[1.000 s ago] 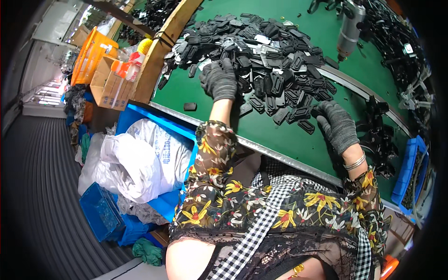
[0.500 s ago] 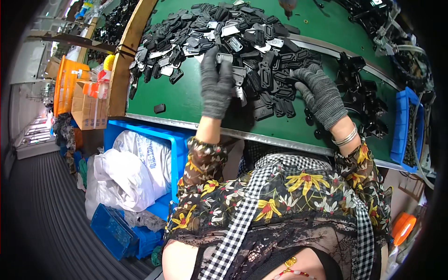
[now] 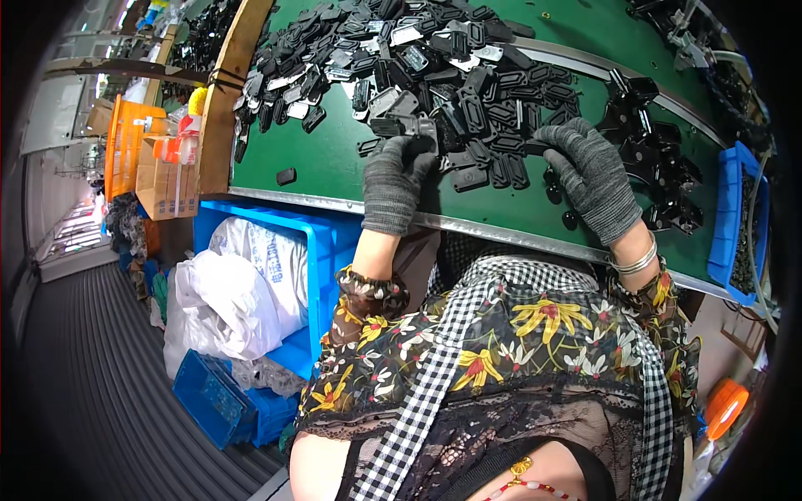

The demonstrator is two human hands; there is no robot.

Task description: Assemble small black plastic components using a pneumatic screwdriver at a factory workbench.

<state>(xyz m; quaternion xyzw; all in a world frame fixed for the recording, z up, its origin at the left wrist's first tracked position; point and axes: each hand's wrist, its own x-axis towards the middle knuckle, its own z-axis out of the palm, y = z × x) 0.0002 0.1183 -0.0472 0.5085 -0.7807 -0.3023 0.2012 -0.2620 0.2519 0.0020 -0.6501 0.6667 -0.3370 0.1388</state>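
Note:
A heap of small flat plates (image 3: 368, 50), mostly black with some silver faces showing, spreads over the green tabletop (image 3: 326, 163). My left hand (image 3: 393, 188), in a dark grey knit glove, has its fingers curled around a small dark plate (image 3: 424, 129) at the heap's near edge; its fingertips are partly hidden. My right hand (image 3: 597, 179), gloved alike, pinches a small black plate (image 3: 535, 148) between thumb and fingers at the right side of the heap. One loose black plate (image 3: 286, 176) lies alone near the table's left front.
Glossy black brackets (image 3: 660, 159) stand right of my right hand. A blue bin (image 3: 731, 217) of small parts hangs at the right edge. A wooden board (image 3: 221, 108) borders the left. Below is a blue crate (image 3: 322, 275) with white bags.
My left hand has drawn back toward me, its fingers going from stretched out to curled around a plate. My right hand stays by the heap, shifted slightly right and nearer.

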